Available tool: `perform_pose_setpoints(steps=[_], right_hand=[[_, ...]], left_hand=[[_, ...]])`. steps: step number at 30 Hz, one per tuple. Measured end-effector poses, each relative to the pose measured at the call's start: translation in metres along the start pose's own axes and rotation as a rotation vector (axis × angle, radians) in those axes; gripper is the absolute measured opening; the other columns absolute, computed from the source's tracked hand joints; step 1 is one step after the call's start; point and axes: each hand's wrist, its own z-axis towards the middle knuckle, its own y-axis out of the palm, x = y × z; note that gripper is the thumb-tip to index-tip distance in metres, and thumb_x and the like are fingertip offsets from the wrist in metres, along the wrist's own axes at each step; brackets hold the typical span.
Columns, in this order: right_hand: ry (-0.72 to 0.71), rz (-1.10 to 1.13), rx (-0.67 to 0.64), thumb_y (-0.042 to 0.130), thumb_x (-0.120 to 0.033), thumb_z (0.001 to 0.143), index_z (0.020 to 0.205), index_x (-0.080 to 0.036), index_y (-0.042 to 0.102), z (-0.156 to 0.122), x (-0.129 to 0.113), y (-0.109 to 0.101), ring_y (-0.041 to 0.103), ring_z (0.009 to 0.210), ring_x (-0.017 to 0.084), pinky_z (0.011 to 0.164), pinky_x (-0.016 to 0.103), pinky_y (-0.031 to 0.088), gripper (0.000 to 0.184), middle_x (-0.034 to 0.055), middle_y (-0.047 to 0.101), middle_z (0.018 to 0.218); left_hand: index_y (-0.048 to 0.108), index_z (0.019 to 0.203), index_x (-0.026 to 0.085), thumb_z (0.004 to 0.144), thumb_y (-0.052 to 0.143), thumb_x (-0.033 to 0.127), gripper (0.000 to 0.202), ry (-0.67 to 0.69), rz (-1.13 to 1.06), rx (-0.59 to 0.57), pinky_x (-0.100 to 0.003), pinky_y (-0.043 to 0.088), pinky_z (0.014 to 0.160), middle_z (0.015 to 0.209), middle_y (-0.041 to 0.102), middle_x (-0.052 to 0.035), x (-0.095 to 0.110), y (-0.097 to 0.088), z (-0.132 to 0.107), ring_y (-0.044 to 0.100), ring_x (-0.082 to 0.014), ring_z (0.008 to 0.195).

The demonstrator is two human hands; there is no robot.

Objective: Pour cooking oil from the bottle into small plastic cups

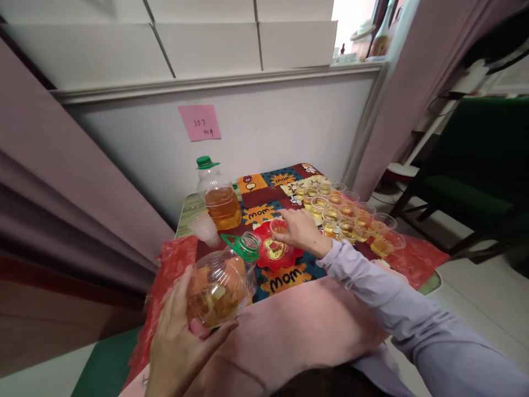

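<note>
My left hand [176, 336] grips a clear plastic jug [219, 284] holding some amber liquid, tilted on its side with its open mouth and green handle ring [242, 245] pointing toward the table. My right hand [300, 231] reaches across the patterned tablecloth [285, 278], fingers closed on a small clear plastic cup [278, 225] standing over a red heart shape. To its right stand several small cups [347, 212] filled with amber liquid.
A second jug [219, 198] with a green cap stands upright at the table's back left, with a stack of empty cups [204, 227] lying beside it. Red plastic sheets [413, 256] lie at both table edges. A pink note [199, 122] is on the wall. A dark chair [467, 182] stands right.
</note>
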Motion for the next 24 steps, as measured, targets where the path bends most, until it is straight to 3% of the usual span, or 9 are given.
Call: perform_pose_setpoints(steps=[6,13,18,24], right_hand=[[0.061,0.313,0.182,0.087,-0.052,0.09,0.148,-0.023,0.071,-0.038,0.062,-0.053,0.081,0.112,0.034,0.095,0.045,0.061,0.066,0.0142,0.083,0.13],[0.202,0.129,0.292,0.091,-0.058,0.081,0.141,-0.024,0.075,-0.066,0.134,-0.08,0.084,0.1,0.035,0.081,0.042,0.063,0.071,0.0114,0.087,0.111],[0.214,0.031,0.295,0.09,-0.06,0.082,0.142,-0.023,0.074,-0.048,0.147,-0.088,0.084,0.106,0.036,0.085,0.042,0.063,0.073,0.0116,0.087,0.118],[0.151,0.057,0.191,0.09,-0.061,0.084,0.148,-0.021,0.071,0.017,0.14,-0.086,0.083,0.114,0.037,0.092,0.043,0.064,0.078,0.0141,0.086,0.124]], left_hand=[[0.035,0.179,0.031,0.074,0.087,0.082,0.127,-0.015,-0.012,-0.015,-0.079,0.05,0.121,0.174,0.055,-0.0209,0.0,0.002,0.001,0.058,-0.0551,0.152],[0.029,0.18,0.034,0.074,0.092,0.076,0.131,-0.036,-0.003,-0.069,-0.074,0.046,0.128,0.179,0.05,-0.0169,-0.013,-0.001,-0.001,0.055,-0.0508,0.157],[0.03,0.179,0.03,0.076,0.088,0.079,0.128,-0.054,0.034,-0.085,-0.072,0.046,0.129,0.18,0.048,-0.0191,-0.014,-0.002,-0.001,0.056,-0.0498,0.157],[0.029,0.179,0.031,0.084,0.079,0.08,0.118,0.001,0.097,-0.077,-0.071,0.059,0.114,0.175,0.053,-0.021,-0.019,0.0,-0.002,0.063,-0.0504,0.149]])
